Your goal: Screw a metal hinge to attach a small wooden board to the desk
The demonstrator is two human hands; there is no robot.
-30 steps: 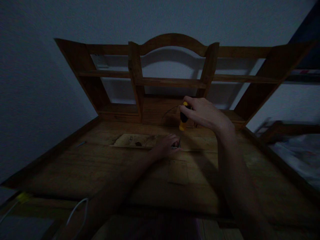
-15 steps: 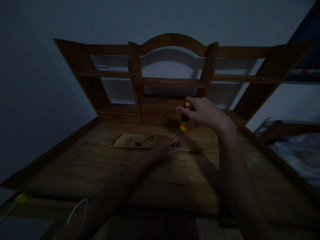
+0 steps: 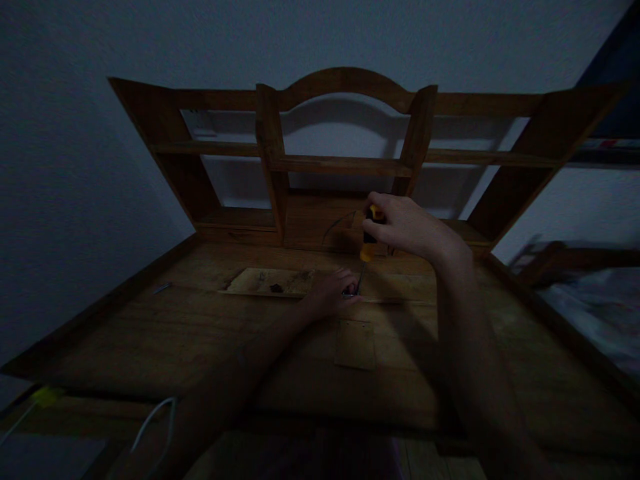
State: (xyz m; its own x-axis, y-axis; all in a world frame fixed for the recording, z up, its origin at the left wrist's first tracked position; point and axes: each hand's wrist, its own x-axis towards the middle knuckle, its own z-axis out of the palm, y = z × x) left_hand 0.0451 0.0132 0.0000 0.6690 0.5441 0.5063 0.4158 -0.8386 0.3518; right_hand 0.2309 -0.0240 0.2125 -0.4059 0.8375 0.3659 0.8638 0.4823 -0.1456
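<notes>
Dim wooden bench, right hand, fingers wrapped around yellow-and-black screwdriver, left hand beside its tip, those fingers' hold unclear

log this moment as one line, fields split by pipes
right hand: gripping screwdriver, pointing down | left hand: at pale wooden strip, beside screwdriver | square wooden piece: on desktop

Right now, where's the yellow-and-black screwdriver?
In the head view, the screwdriver is just right of centre, gripped in the right hand, pointing down beside the left hand.
</notes>
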